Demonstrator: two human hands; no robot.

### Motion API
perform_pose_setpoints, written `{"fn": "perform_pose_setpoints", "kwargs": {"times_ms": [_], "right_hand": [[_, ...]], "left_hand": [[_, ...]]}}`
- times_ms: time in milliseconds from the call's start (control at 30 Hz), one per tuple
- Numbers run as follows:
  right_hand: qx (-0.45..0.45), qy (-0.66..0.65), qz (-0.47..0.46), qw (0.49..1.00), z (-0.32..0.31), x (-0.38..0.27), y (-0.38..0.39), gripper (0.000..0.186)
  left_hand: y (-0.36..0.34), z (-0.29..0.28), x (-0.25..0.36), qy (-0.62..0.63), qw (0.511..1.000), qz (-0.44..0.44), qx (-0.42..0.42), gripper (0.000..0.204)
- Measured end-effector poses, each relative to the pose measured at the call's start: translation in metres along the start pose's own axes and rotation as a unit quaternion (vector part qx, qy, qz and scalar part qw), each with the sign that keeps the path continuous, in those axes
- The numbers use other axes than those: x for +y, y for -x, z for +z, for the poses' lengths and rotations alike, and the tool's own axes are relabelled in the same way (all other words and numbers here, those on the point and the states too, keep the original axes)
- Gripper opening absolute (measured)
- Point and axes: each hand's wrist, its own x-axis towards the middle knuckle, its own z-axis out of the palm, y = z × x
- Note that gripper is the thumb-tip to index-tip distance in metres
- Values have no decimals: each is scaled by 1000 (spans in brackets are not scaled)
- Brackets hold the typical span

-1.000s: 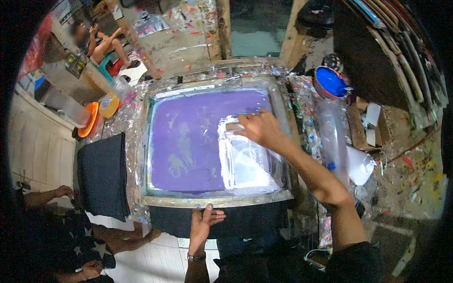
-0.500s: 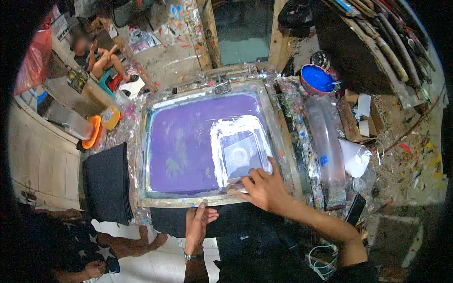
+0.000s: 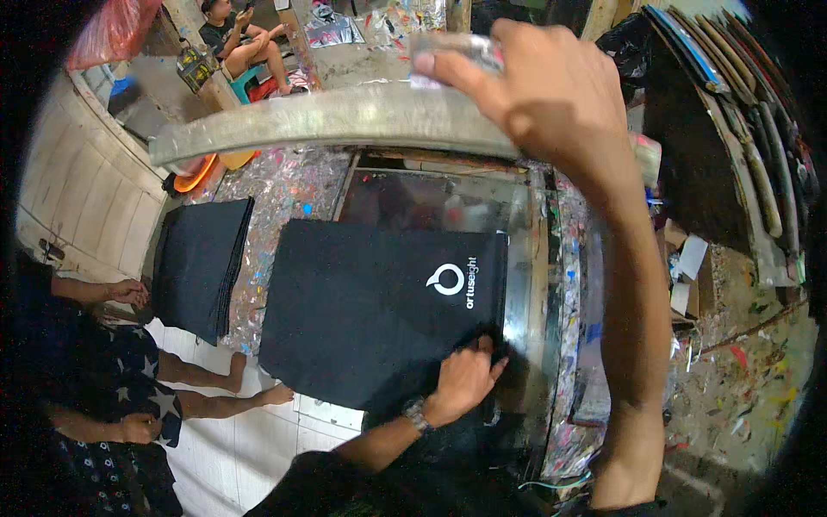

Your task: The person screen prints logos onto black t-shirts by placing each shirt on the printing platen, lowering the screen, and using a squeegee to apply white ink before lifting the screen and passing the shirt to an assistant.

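Observation:
My right hand (image 3: 538, 90) grips a squeegee (image 3: 429, 65), partly hidden by my fingers, at the raised edge of the screen frame (image 3: 284, 121). Below lies a flat black fabric piece (image 3: 362, 302) with a white printed circular logo (image 3: 446, 280) near its right side, on a glassy platen (image 3: 396, 194). My left hand (image 3: 465, 383) has curled fingers closed at the fabric's lower right edge, beside the print and partly in shadow.
A stack of black pieces (image 3: 194, 267) lies left on the paint-spattered table (image 3: 297, 194). A co-worker's hand (image 3: 129, 291) and bare legs are at left; another person (image 3: 245, 52) sits behind. Boards (image 3: 745, 138) lean right, above a cardboard box (image 3: 689, 276).
The screen has been lifted, exposing the black piece and white print. My right hand has risen with it. My left hand has moved from the frame's front edge onto the fabric.

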Motion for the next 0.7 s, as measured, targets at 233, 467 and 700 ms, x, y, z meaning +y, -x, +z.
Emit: {"fn": "perform_pose_setpoints", "kwargs": {"times_ms": [233, 467, 700], "right_hand": [[-55, -18, -7, 998, -22, 18, -41, 68], [-8, -21, -6, 1000, -20, 37, -66, 65], [-24, -25, 3, 999, -17, 27, -85, 77]], "left_hand": [[-5, 4, -5, 170, 983, -64, 34, 16], [-6, 21, -6, 86, 989, -20, 116, 17], [-12, 12, -14, 113, 982, -60, 139, 23]]}}
